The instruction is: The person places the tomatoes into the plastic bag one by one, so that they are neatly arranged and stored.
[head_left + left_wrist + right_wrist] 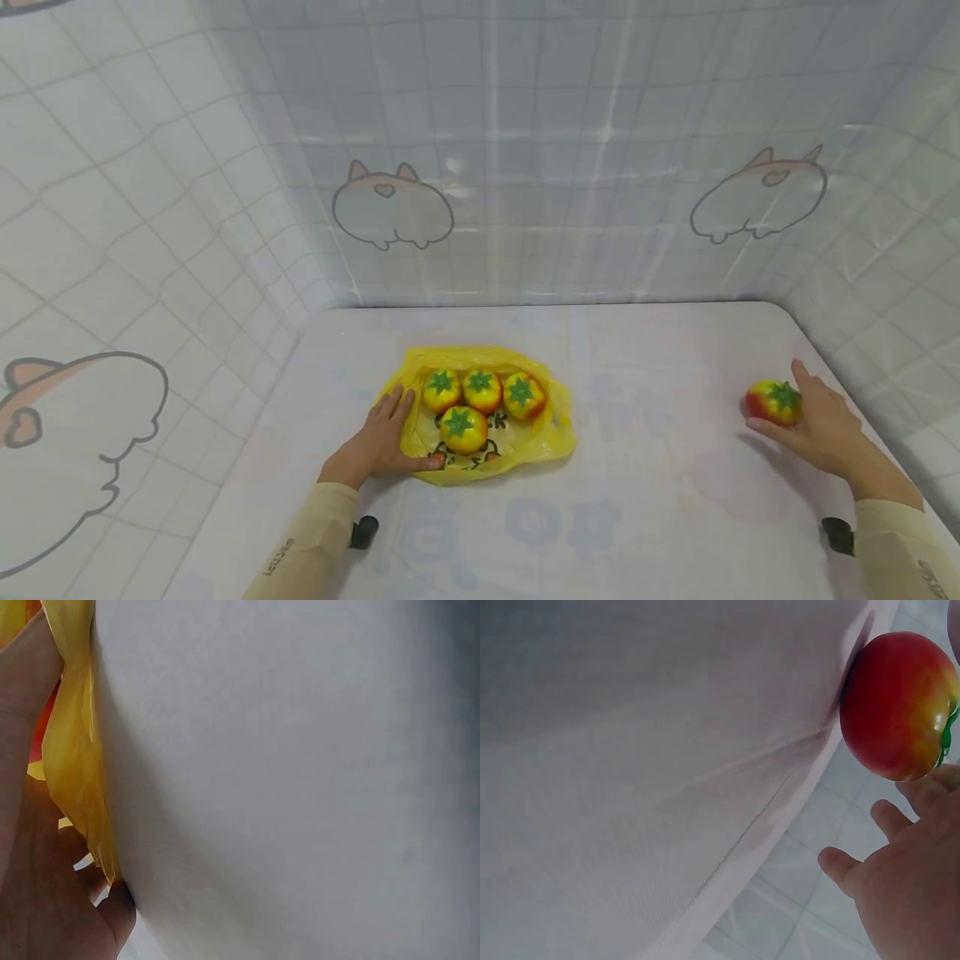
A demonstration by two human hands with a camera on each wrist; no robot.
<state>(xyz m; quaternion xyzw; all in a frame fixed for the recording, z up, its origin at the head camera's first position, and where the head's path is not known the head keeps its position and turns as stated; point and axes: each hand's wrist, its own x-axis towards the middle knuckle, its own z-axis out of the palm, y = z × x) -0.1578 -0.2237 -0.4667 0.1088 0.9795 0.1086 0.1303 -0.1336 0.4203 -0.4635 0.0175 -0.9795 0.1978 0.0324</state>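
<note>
A yellow plastic bag (551, 450) lies spread on the table, left of the middle. Several glossy yellow-and-red tomato-like fruits (463, 429) with green star-shaped tops sit on it. My left hand (386, 433) rests on the bag's left edge, fingers spread, thumb over the near rim; the left wrist view has the yellow plastic (71, 757) against the hand. Far to the right, another tomato-like fruit (896, 705) stands on the table. Around it is my right hand (825, 425), thumb on the near side and fingers spread; the thumb is mostly out of the right wrist view.
The table (645, 500) has a pale printed cover, and its right edge runs close by the right hand. White tile-patterned sheets (555, 233) with cartoon animals hang behind and at both sides. Small black devices (363, 532) sit at both wrists.
</note>
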